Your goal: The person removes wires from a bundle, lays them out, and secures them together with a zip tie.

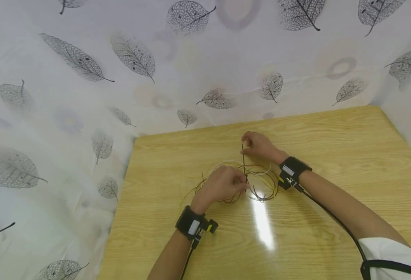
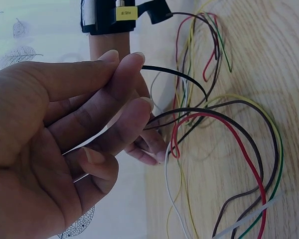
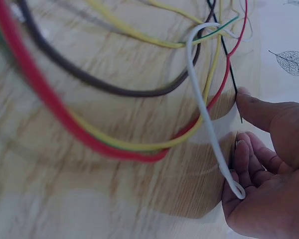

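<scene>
Loosely coiled thin wires in red, yellow, white, green, brown and black lie between the two hands on the wooden table. Thumb and forefinger of my left hand point(image 1: 222, 182) pinch a black wire point(image 2: 175, 72), which arches away from the fingertips in the left wrist view. Farther back is my right hand point(image 1: 261, 147), its thumb right at a straight dark wire end point(image 3: 232, 74). A gap separates that thumb from the bent fingers below it. The red wire point(image 3: 45, 94) and white wire point(image 3: 204, 109) loop in front of the right hand in its wrist view.
The light wood table point(image 1: 317, 140) meets a pale leaf-patterned curtain point(image 1: 149, 105) at its back and left edges. Black wrist straps with small cameras point(image 1: 210, 226) sit on both wrists, and a black cable point(image 1: 331, 216) runs along the right forearm.
</scene>
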Motion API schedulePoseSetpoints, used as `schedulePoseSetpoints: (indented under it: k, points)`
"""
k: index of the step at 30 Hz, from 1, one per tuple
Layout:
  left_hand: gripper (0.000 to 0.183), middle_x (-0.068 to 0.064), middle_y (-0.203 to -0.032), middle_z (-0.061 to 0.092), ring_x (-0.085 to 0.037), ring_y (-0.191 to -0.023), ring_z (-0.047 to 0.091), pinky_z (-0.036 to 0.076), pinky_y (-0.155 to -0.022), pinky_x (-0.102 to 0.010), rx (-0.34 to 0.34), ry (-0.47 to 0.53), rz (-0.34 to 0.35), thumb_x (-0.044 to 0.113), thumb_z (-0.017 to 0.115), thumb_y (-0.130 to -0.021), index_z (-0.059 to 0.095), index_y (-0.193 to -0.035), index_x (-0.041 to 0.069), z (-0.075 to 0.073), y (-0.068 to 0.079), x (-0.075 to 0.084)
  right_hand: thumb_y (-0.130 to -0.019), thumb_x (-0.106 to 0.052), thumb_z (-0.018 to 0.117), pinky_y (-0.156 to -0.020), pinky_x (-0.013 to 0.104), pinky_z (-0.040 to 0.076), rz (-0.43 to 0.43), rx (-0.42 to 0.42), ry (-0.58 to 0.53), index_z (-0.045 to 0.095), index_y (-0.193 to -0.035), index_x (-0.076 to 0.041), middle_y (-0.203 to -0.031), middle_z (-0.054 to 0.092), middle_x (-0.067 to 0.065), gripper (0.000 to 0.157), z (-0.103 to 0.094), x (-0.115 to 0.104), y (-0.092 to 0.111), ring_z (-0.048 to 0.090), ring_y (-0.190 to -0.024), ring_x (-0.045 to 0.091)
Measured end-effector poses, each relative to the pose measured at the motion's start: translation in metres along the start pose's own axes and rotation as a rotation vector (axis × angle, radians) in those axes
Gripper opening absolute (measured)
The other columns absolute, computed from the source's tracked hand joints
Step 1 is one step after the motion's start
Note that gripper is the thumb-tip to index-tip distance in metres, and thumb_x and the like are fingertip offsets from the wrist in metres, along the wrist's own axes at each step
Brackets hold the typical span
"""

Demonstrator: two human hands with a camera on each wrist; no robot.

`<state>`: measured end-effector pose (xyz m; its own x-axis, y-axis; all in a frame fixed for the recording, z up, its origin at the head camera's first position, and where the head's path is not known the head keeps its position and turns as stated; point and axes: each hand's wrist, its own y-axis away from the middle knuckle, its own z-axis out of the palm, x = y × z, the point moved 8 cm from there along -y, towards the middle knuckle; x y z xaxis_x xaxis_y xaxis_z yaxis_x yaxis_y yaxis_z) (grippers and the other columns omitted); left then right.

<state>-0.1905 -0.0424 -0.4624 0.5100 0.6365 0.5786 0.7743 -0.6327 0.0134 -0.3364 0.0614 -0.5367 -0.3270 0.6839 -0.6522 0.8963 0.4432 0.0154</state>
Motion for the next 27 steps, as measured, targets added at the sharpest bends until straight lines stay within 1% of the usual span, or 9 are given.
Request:
schedulePoseSetpoints:
  k: [2, 8, 12, 15, 18, 20, 24, 25, 27]
  points:
    - [0.015, 0.009, -0.068, 0.073, 0.0, -0.05, 0.05, 0.036, -0.048, -0.016, -0.005, 0.0, -0.002, 0.027, 0.071, -0.09, 0.074, -0.08, 0.017, 0.0, 0.0, 0.0, -0.082, -0.02, 0.078, -0.073, 0.04, 0.052, -0.012, 0.01, -0.008, 0.061, -0.115, 0.0, -0.095, 0.061, 0.014, 0.042, 0.0, 0.0, 0.0, 0.058, -0.082, 0.027]
    - [0.015, 0.012, -0.068, 0.072, 0.001, -0.051, 0.053, 0.037, -0.048, -0.016, -0.013, -0.011, -0.013, 0.028, 0.07, -0.091, 0.074, -0.08, 0.018, 0.0, 0.0, 0.001, -0.08, -0.019, 0.08, -0.074, 0.039, 0.051, -0.045, 0.045, -0.01, 0.065, -0.105, -0.003, -0.092, 0.063, 0.012, 0.033, -0.001, -0.001, -0.001, 0.057, -0.084, 0.025]
    - [0.015, 0.011, -0.068, 0.072, -0.001, -0.049, 0.05, 0.035, -0.047, -0.017, -0.009, -0.01, -0.016, 0.028, 0.07, -0.091, 0.074, -0.08, 0.018, 0.0, -0.001, 0.0, -0.079, -0.019, 0.081, -0.073, 0.039, 0.051, -0.075, 0.057, -0.007, 0.066, -0.099, -0.003, -0.09, 0.063, 0.013, 0.03, -0.002, -0.002, 0.001, 0.057, -0.082, 0.025]
    - [0.015, 0.012, -0.069, 0.072, -0.001, -0.047, 0.047, 0.034, -0.046, -0.017, -0.007, -0.01, -0.024, 0.028, 0.07, -0.091, 0.073, -0.08, 0.019, 0.0, -0.001, 0.0, -0.079, -0.021, 0.082, -0.072, 0.039, 0.05, -0.09, 0.06, 0.007, 0.068, -0.092, -0.005, -0.088, 0.062, 0.011, 0.025, -0.003, -0.003, 0.002, 0.057, -0.08, 0.024]
    - [0.015, 0.013, -0.068, 0.071, -0.001, -0.047, 0.046, 0.034, -0.046, -0.017, -0.006, -0.012, -0.029, 0.028, 0.069, -0.091, 0.073, -0.079, 0.021, 0.0, -0.001, -0.001, -0.079, -0.023, 0.082, -0.073, 0.037, 0.051, -0.128, 0.064, 0.033, 0.068, -0.088, -0.007, -0.087, 0.061, 0.009, 0.023, -0.004, -0.004, 0.002, 0.057, -0.08, 0.022]
    - [0.014, 0.013, -0.068, 0.071, -0.001, -0.046, 0.046, 0.034, -0.046, -0.017, -0.005, -0.01, -0.032, 0.028, 0.069, -0.092, 0.073, -0.08, 0.021, 0.001, 0.0, -0.001, -0.08, -0.023, 0.08, -0.075, 0.037, 0.051, -0.216, 0.064, 0.084, 0.07, -0.089, -0.009, -0.089, 0.062, 0.006, 0.02, -0.003, -0.006, 0.002, 0.057, -0.082, 0.02]
    - [0.016, 0.012, -0.068, 0.072, 0.0, -0.048, 0.05, 0.036, -0.048, -0.017, 0.004, -0.014, -0.037, 0.027, 0.069, -0.092, 0.073, -0.079, 0.019, 0.0, 0.001, -0.002, -0.084, -0.014, 0.076, -0.079, 0.035, 0.052, -0.484, 0.067, 0.26, 0.076, -0.091, -0.011, -0.094, 0.066, 0.003, 0.007, -0.004, -0.017, 0.01, 0.058, -0.087, 0.018]
    - [0.017, 0.012, -0.069, 0.072, 0.0, -0.049, 0.052, 0.036, -0.048, -0.017, 0.006, -0.02, -0.04, 0.028, 0.069, -0.092, 0.073, -0.078, 0.018, 0.0, 0.001, -0.003, -0.084, -0.01, 0.075, -0.08, 0.035, 0.053, -0.555, 0.071, 0.321, 0.076, -0.091, -0.012, -0.096, 0.067, 0.003, 0.007, -0.004, -0.021, 0.013, 0.058, -0.09, 0.019]
    - [0.018, 0.011, -0.07, 0.073, 0.001, -0.052, 0.054, 0.038, -0.049, -0.017, 0.01, -0.026, -0.048, 0.028, 0.069, -0.092, 0.072, -0.078, 0.018, -0.001, 0.002, -0.003, -0.084, -0.002, 0.072, -0.08, 0.035, 0.054, -0.648, 0.07, 0.41, 0.077, -0.094, -0.012, -0.099, 0.069, 0.005, 0.015, -0.004, -0.028, 0.019, 0.059, -0.094, 0.021]
